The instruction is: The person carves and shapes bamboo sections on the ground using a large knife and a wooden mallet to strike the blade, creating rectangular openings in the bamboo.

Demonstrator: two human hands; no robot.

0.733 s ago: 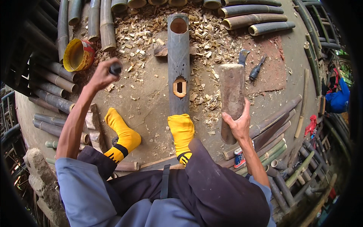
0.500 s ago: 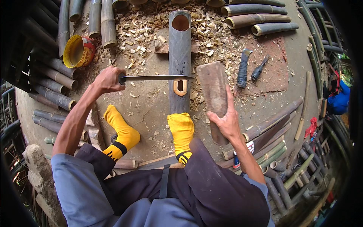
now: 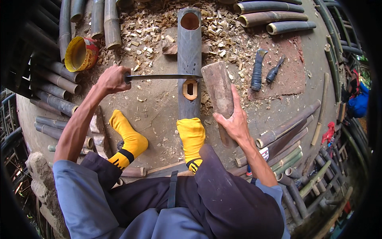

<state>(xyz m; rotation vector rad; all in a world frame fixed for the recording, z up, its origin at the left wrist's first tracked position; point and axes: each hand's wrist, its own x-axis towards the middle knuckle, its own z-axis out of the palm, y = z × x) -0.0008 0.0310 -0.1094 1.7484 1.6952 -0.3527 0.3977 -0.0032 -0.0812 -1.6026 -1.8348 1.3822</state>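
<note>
My left hand (image 3: pixel 113 81) is closed round the dark handle of a long knife (image 3: pixel 161 77). Its narrow blade lies crosswise over a thick grey bamboo tube (image 3: pixel 188 51), just beyond an oval cut with pale edges and a dark slot. With my right hand (image 3: pixel 235 124) I grip a worn wooden mallet (image 3: pixel 219 88), a flat block with a narrower lower end, thumb across its face. The mallet's upper left edge is close to the knife tip; whether they touch I cannot tell. My foot in a yellow sock (image 3: pixel 191 135) rests on the tube's near end.
Wood chips (image 3: pixel 149 28) litter the ground round the tube's far part, which lies over a wooden block (image 3: pixel 170 48). A wrapped-handle blade (image 3: pixel 258 71) and a smaller tool (image 3: pixel 274 71) lie right on a reddish mat. A yellow-red bucket (image 3: pixel 82 54) and bamboo pieces (image 3: pixel 274 17) surround the spot.
The mallet has moved slightly left and away from me, closer to the knife tip. The knife has shifted slightly farther from the oval cut. Both hands keep their holds.
</note>
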